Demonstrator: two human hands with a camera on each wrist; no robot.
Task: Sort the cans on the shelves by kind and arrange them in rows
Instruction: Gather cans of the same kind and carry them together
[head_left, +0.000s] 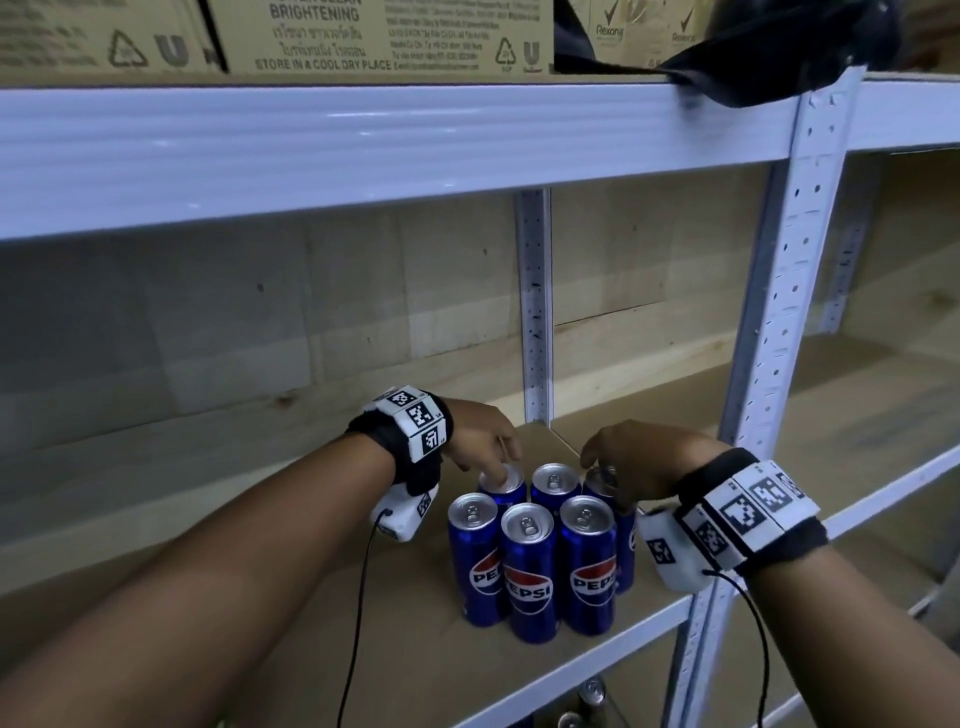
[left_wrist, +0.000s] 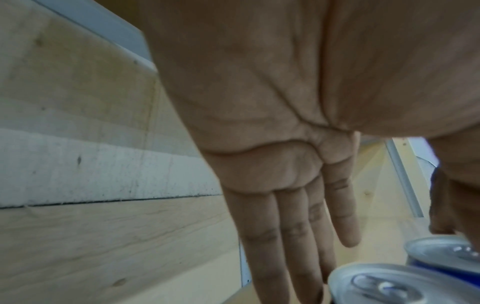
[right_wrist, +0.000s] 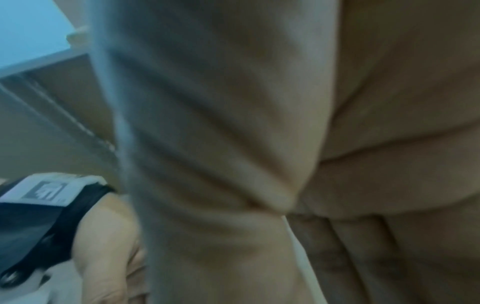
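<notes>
Head view: six Pepsi cans (head_left: 528, 566) grouped upright in two rows of three on shelf board (head_left: 415, 670), near front edge. Left hand (head_left: 480, 441): fingers straight, thumb on back-left can top (head_left: 503, 480). Right hand (head_left: 631, 457) pinching back-right can (head_left: 602, 480), prob. nudging into line. More can tops (head_left: 589, 693) on shelf below, unsorted as yet. Cartons (head_left: 379, 34) up top, contents hidden.

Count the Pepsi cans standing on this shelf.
6. Three in front: left, middle, right. Three behind: left under the left hand, middle, right under the right hand. More may hide behind.
</notes>
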